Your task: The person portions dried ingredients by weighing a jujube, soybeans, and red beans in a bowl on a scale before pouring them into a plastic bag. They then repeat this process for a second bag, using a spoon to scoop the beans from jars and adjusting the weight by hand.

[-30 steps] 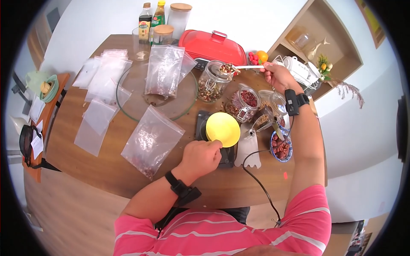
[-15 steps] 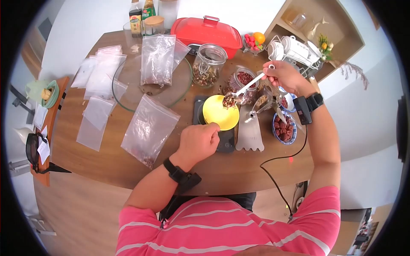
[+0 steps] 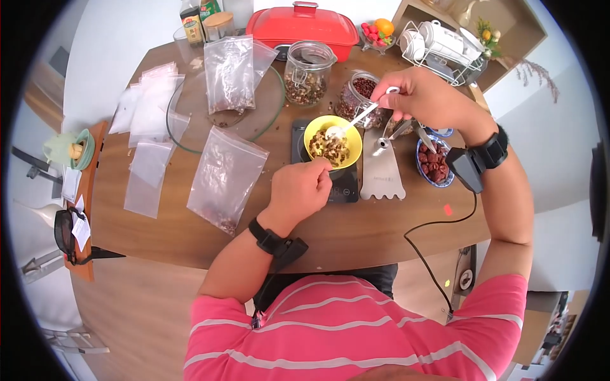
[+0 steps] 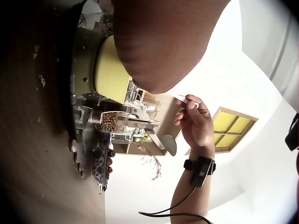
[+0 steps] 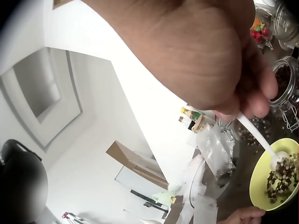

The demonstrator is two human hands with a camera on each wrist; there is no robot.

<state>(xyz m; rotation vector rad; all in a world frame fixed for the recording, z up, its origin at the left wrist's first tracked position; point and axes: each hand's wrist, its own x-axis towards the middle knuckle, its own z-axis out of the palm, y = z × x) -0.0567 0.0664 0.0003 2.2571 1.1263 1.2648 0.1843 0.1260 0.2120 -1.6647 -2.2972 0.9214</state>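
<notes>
A white long-handled spoon (image 3: 363,117) is pinched near its looped end by my right hand (image 3: 426,98). Its head dips into a yellow bowl (image 3: 357,149), among mixed dark and pale beans or grains (image 5: 282,179). My left hand (image 3: 297,190), fingers curled, grips the bowl's near rim with thumb and forefinger. Under the bowl is a black kitchen scale (image 3: 343,189). A clip-top jar of mixed grains (image 3: 308,76) stands behind it, lid up. Beside it, a jar of dark red beans (image 3: 356,95) is partly covered by my right hand.
Filled zip bags (image 3: 227,181) and flat empty ones (image 3: 149,184) lie to the left, by a round glass plate (image 3: 175,136). A metal scraper (image 3: 381,171) and a blue-patterned bowl of dried red fruit (image 3: 435,168) are at right. A red cooker (image 3: 302,28) stands behind.
My right hand has brought the loaded spoon from beside the grain jar down to the yellow bowl. The grains now lie in the bowl. My left hand has stayed at its rim.
</notes>
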